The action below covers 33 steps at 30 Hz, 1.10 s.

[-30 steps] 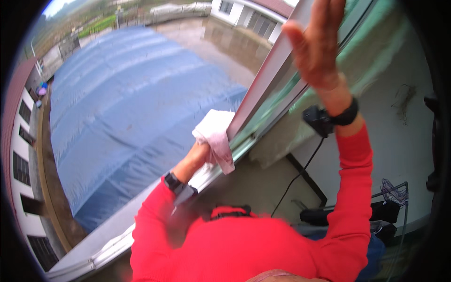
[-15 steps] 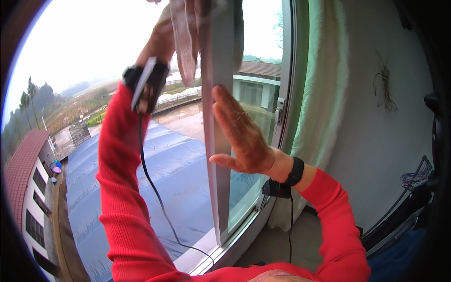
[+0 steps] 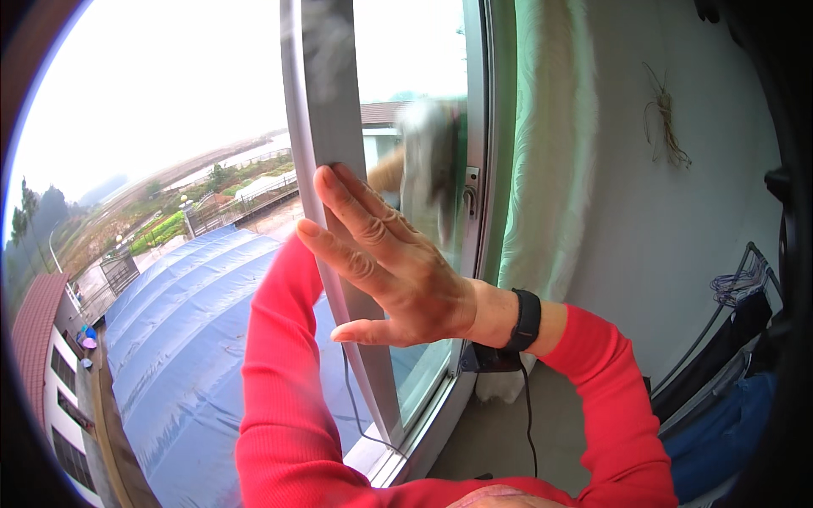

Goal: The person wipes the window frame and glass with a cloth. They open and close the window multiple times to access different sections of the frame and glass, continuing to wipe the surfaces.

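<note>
My right hand (image 3: 394, 262) lies open against the grey upright frame (image 3: 334, 110) of a sliding window sash, its fingers stretched out and the thumb apart. My left arm reaches around the outer side of that frame. Through the window glass (image 3: 415, 51) my left hand (image 3: 388, 172) shows blurred, with a pale greyish cloth (image 3: 426, 152) held against the outer face of the pane. The cloth and the motion hide its fingers.
A latch (image 3: 471, 195) sits on the frame farther right, beside a pale green curtain (image 3: 546, 152). Dark cables hang from both wrists. Outside, far below, spreads a blue sheeted roof (image 3: 195, 339). Clothes on a rack (image 3: 720, 423) stand at the lower right.
My left hand has moved with the cloth from the frame's edge to the glass behind it, rightward and down. My right hand stays on the frame; the whole view has shifted.
</note>
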Each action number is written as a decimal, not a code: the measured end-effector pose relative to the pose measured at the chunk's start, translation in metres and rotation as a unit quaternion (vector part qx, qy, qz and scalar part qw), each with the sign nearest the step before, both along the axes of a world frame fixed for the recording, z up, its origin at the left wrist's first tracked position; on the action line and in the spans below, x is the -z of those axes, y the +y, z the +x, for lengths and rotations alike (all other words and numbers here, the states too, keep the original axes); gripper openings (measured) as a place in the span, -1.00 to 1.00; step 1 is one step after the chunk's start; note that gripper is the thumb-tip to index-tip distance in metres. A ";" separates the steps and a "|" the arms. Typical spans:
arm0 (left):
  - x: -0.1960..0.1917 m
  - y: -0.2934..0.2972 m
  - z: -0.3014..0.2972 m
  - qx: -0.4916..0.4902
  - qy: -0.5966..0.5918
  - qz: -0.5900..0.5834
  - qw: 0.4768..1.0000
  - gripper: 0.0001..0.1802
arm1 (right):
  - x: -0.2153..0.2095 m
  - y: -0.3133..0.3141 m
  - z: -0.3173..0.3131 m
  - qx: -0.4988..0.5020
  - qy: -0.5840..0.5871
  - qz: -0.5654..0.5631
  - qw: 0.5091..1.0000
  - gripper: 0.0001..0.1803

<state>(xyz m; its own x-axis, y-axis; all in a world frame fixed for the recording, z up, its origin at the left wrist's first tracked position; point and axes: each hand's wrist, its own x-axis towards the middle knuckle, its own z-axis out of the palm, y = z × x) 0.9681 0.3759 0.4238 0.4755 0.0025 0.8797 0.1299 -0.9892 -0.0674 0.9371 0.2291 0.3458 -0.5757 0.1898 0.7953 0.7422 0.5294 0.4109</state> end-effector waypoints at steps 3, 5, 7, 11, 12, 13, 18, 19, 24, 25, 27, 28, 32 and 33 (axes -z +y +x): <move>0.052 -0.029 0.004 0.055 0.050 0.006 0.997 -0.56 | 0.000 -0.003 0.000 0.007 0.005 -0.020 1.000 -0.10; 0.079 -0.037 -0.005 0.077 0.077 -0.004 0.994 -0.57 | -0.001 -0.004 0.000 0.003 0.008 -0.033 0.999 -0.10; 0.093 -0.033 -0.021 0.080 0.094 -0.015 0.992 -0.57 | -0.001 -0.005 0.000 0.000 0.011 -0.041 0.999 -0.10; 0.072 0.006 -0.054 0.027 0.069 -0.030 0.997 -0.58 | -0.001 -0.005 -0.003 -0.012 0.023 -0.057 0.998 -0.07; 0.056 0.019 -0.058 0.005 0.050 -0.031 0.998 -0.59 | 0.000 -0.006 -0.003 -0.018 0.026 -0.059 0.998 -0.03; 0.037 0.031 -0.060 -0.014 0.030 -0.034 0.999 -0.59 | 0.000 -0.005 -0.004 -0.022 0.026 -0.051 0.998 0.00; -0.070 0.076 -0.044 -0.083 -0.073 -0.043 0.993 -0.61 | -0.001 -0.005 -0.006 -0.092 0.050 -0.070 0.992 0.04; -0.079 0.079 -0.037 -0.080 -0.083 -0.043 0.992 -0.61 | -0.001 -0.006 -0.006 -0.100 0.051 -0.075 0.991 0.03; -0.085 0.063 0.018 -0.038 -0.093 -0.028 0.995 -0.62 | 0.000 -0.010 -0.010 -0.083 0.064 -0.091 0.990 0.04; -0.076 0.056 0.027 -0.021 -0.088 -0.023 0.996 -0.63 | 0.001 -0.011 -0.011 -0.077 0.065 -0.094 0.991 0.05; -0.046 0.041 0.039 0.018 -0.065 -0.010 0.998 -0.63 | 0.002 -0.011 -0.011 -0.067 0.063 -0.094 0.991 0.06; -0.025 0.031 0.044 0.039 -0.046 -0.006 0.998 -0.64 | 0.002 -0.011 -0.011 -0.065 0.063 -0.092 0.992 0.07; 0.064 0.000 0.037 0.101 0.027 -0.015 0.994 -0.65 | 0.002 -0.009 -0.011 -0.069 0.064 -0.094 0.991 0.12; 0.090 -0.006 0.029 0.115 0.047 -0.026 0.992 -0.65 | 0.002 -0.009 -0.010 -0.073 0.064 -0.098 0.990 0.13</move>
